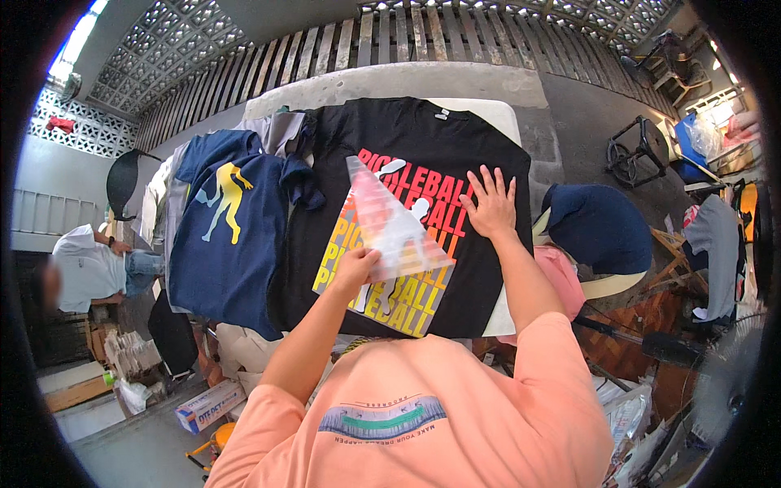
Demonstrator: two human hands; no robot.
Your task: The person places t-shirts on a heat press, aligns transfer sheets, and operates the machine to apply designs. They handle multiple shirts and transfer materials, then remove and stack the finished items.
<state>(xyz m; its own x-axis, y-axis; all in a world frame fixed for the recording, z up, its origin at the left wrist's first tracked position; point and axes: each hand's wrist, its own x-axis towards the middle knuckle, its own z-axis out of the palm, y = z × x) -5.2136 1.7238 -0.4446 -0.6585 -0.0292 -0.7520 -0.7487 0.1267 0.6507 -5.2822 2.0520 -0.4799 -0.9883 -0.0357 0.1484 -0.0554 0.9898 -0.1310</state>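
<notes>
A black T-shirt point(407, 126) lies spread on a pale board point(508, 321), bearing stacked block lettering shading from red to yellow point(419, 313) and white figure shapes. My left hand point(358, 264) pinches a clear film point(382, 215), which is folded back diagonally over the print, partly lifted from it. My right hand point(492, 203) lies with fingers spread on the shirt, right of the lettering. To the left, a navy T-shirt point(220, 281) with a yellow-to-blue figure print lies over other garments point(260, 126).
A person in a white top point(81, 260) stands at left. Navy and pink cloths point(594, 224) sit on a padded piece at right, near a black stool frame point(634, 154) and a fan point(728, 390). Boxes point(207, 407) lie at lower left. A slatted fence point(382, 41) lines the back.
</notes>
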